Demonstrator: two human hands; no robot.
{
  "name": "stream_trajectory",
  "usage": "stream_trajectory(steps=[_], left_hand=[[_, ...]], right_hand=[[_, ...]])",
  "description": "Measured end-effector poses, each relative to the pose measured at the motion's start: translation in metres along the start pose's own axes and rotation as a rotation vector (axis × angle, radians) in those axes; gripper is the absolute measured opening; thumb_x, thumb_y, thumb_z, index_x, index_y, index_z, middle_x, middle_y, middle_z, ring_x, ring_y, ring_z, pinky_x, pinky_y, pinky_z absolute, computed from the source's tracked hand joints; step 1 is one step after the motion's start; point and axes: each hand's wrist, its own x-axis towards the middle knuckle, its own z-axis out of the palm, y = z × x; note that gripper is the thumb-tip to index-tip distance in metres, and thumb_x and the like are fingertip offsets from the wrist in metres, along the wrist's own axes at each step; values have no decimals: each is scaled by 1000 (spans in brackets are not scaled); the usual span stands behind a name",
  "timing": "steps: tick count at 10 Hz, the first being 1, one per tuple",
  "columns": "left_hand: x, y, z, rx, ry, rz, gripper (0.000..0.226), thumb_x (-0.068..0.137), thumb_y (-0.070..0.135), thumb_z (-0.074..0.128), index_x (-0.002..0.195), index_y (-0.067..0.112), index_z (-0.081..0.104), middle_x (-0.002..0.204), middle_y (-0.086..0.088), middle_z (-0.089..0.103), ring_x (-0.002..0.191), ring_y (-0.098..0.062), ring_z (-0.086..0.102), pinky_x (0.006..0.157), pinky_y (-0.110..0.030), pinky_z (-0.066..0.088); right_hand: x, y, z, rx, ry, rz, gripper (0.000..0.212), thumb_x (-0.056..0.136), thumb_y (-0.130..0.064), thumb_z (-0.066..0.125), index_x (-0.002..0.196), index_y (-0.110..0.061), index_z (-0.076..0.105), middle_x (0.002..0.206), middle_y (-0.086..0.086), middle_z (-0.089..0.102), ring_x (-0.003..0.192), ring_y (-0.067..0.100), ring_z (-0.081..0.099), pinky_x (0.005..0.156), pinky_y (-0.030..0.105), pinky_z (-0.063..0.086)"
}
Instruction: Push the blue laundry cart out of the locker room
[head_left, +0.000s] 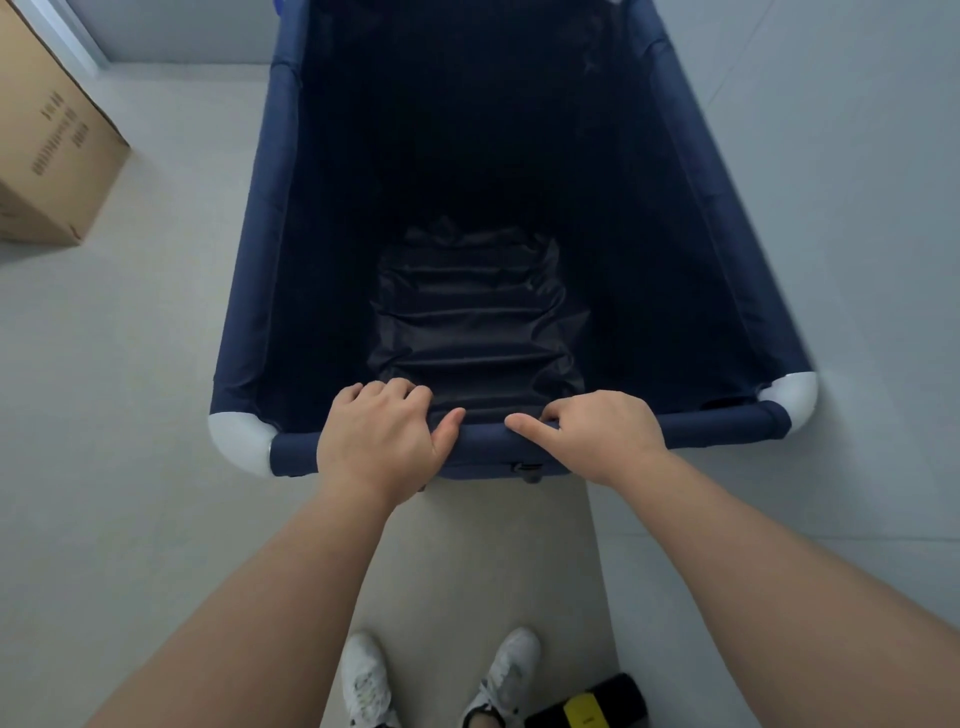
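Head view shows both hands, left hand (376, 444) and right hand (602, 434), closed over the near rail of the blue laundry cart (467, 208), set close together near its middle, probably so a push drives it straight across the floor (130, 415) past the cardboard box (47, 156).

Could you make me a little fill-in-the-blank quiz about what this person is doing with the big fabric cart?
1. Both hands, the left hand and the right hand, grip the near ____ of the navy-blue fabric laundry cart.
2. Inside, the cart holds ____.
3. The cart's rounded corner caps are coloured ____.
4. The brown cardboard box stands on the floor to the cart's ____.

Missing words: rail; nothing; white; left
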Motion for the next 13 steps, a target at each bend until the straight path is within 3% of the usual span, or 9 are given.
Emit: stream_trajectory(steps=[2, 4, 6, 7, 9, 10, 12, 13], left_hand=[[5, -1, -3, 1, -14, 6, 62, 93, 64, 18, 93, 23, 66, 94, 4, 67, 87, -22, 61, 86, -38, 42], [3, -1, -9, 11, -46, -20, 66, 93, 63, 13, 94, 23, 65, 97, 2, 66, 90, -23, 59, 94, -41, 40], [-22, -1, -12, 2, -57, -101, 64, 94, 61, 9, 94, 22, 61, 95, 1, 65, 89, -24, 58, 97, -43, 38], [-30, -2, -11, 19, -74, -125, 62, 94, 61, 10, 104, 24, 59, 106, 0, 63, 101, -25, 55, 104, -46, 34], [-39, 1, -19, -25, -115, -130, 52, 98, 51, 19, 119, 21, 55, 131, -4, 56, 126, -25, 45, 115, -48, 23], [-54, -11, -25, -54, -109, -57, 45, 99, 44, 27, 130, 21, 50, 138, -2, 52, 133, -24, 39, 115, -46, 22], [-101, -64, -44, -101, -90, 50, 51, 97, 43, 35, 143, 22, 40, 148, -2, 45, 137, -23, 37, 113, -43, 25], [-135, -97, -55, -132, -84, 96, 46, 97, 41, 36, 138, 21, 44, 141, -1, 50, 130, -23, 43, 107, -40, 30]], right_hand=[[6, 1, -1, 9, 10, 0, 89, 72, -92, 2, 88, -38, 71, 64, -12, 64, 69, 11, 58, 55, 32, 40], [5, -1, -3, 8, 28, -16, 86, 74, -90, 4, 88, -38, 71, 66, -11, 66, 66, 10, 58, 56, 33, 32], [3, -1, -2, 10, 15, -9, 87, 75, -90, 4, 92, -38, 72, 76, -10, 68, 72, 12, 60, 66, 35, 36], [0, -4, -3, -30, 4, -17, 86, 79, -86, 3, 96, -38, 72, 80, -8, 67, 77, 15, 59, 75, 38, 37], [-22, -29, -5, -60, 11, 93, 67, 94, -67, 14, 122, -31, 63, 107, 1, 68, 100, 25, 59, 90, 43, 37], [-39, -58, -7, 39, 51, 72, 61, 98, -61, 24, 133, -25, 58, 126, 2, 65, 120, 24, 53, 112, 46, 29], [-86, -127, -22, 275, 66, 138, 56, 100, -54, 38, 147, -24, 43, 154, 2, 43, 143, 24, 32, 112, 44, 33], [-115, -173, -26, 321, 108, 197, 57, 99, -54, 41, 149, -27, 40, 155, 2, 42, 141, 23, 36, 108, 45, 37]])
